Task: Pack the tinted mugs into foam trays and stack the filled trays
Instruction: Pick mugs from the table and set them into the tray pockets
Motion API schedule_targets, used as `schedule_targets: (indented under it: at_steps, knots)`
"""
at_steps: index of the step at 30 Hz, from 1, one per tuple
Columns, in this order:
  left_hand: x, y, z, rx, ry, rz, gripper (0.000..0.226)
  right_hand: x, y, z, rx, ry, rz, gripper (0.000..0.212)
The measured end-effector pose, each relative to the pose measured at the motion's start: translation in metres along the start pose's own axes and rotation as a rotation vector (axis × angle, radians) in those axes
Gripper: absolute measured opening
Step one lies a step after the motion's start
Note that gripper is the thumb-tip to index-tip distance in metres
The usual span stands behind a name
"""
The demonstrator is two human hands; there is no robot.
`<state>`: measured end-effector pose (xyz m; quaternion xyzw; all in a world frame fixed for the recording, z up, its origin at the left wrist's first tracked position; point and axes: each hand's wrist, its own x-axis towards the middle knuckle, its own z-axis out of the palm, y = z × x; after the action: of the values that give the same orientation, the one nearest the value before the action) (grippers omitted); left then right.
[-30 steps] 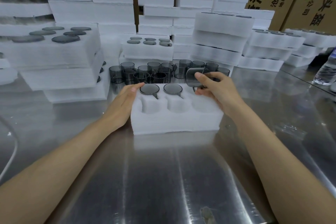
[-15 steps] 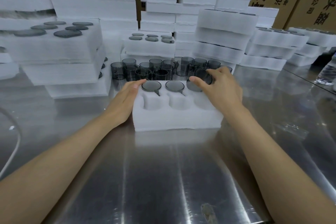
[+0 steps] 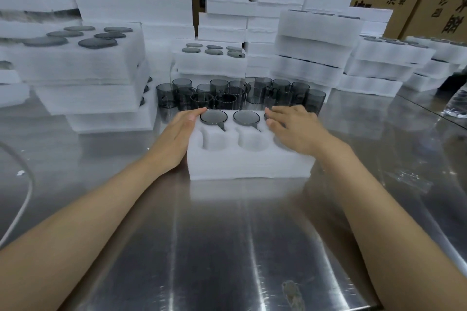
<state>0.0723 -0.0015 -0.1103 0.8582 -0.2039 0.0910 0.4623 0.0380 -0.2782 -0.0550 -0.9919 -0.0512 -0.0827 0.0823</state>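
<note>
On the shiny table [image 3: 227,247], the flat left hand [image 3: 177,139] steadies the tray [image 3: 247,166]. The flat right hand [image 3: 295,131] should press the mug [image 3: 266,116] gently.

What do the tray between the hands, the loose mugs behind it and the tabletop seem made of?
Tray: white foam, matte, with fuzzy, layered cut edges. Mugs: smoky grey and see-through with glossy rims; glass or clear plastic, the look leaves it open. Tabletop: brushed metal, probably stainless steel, given its streaky reflections.
</note>
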Motion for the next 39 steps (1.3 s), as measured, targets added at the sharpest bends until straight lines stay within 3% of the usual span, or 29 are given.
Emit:
schedule_targets:
  at_steps: [3, 6, 8, 10, 12, 13, 15, 23, 27, 32, 35, 39]
  knots:
    - [-0.001, 0.002, 0.000, 0.007, 0.012, 0.007, 0.042, 0.000, 0.002, -0.001, 0.023, -0.201, 0.035, 0.054]
    - [-0.002, 0.004, -0.001, 0.014, 0.009, 0.009, 0.043, 0.001, 0.003, 0.000, 0.053, -0.222, 0.021, 0.057]
    - [-0.003, 0.005, -0.001, 0.013, 0.003, 0.006, 0.043, 0.002, 0.008, 0.000, 0.248, -0.206, 0.016, 0.051]
    - [-0.003, 0.006, -0.001, 0.011, 0.000, -0.004, 0.044, -0.002, 0.015, -0.001, 0.705, -0.078, 0.132, 0.043]
    - [-0.003, 0.006, -0.001, 0.014, 0.001, -0.008, 0.043, -0.002, 0.029, 0.005, 1.015, 0.246, 0.264, 0.034]
    - [-0.002, 0.006, -0.001, 0.014, 0.001, -0.012, 0.042, -0.001, 0.036, 0.009, 0.976, 0.392, 0.308, 0.029]
    - [-0.002, 0.004, -0.001, 0.007, 0.005, -0.016, 0.041, 0.004, 0.052, 0.021, 0.747, 0.510, 0.386, 0.027]
    - [0.005, -0.003, 0.001, -0.046, 0.039, -0.018, 0.037, 0.045, 0.087, 0.033, 0.285, 0.487, 0.405, 0.044]
    - [0.010, -0.008, 0.004, -0.131, 0.052, -0.029, 0.061, 0.063, 0.089, 0.041, 0.056, 0.325, 0.445, 0.067]
    - [0.009, -0.003, 0.006, -0.158, 0.032, -0.042, 0.067, 0.078, 0.100, 0.039, 0.002, 0.291, 0.461, 0.062]
    - [0.006, 0.000, 0.004, -0.148, 0.049, -0.024, 0.063, 0.083, 0.106, 0.041, 0.082, 0.426, 0.443, 0.044]
    - [0.005, -0.001, 0.000, -0.036, 0.041, 0.006, 0.050, 0.081, 0.108, 0.042, 0.299, 0.553, 0.471, 0.038]
